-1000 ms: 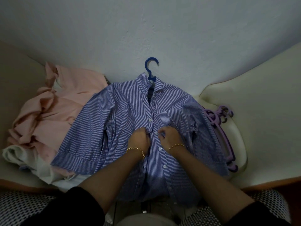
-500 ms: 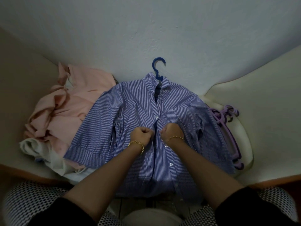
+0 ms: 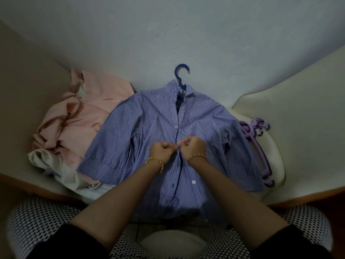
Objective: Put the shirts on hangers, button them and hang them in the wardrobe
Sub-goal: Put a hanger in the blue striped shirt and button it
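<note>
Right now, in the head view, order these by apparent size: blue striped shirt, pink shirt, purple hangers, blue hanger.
1. blue striped shirt
2. pink shirt, partly covered
3. purple hangers
4. blue hanger, only its hook and neck showing

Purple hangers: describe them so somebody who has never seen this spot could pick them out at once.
Start from the blue striped shirt spread flat in the middle. At its edge on the person's right, on the cream surface, lie the purple hangers. Unlike the single blue hanger poking from the shirt's collar, they are lilac, bare and bunched in a stack.
</note>
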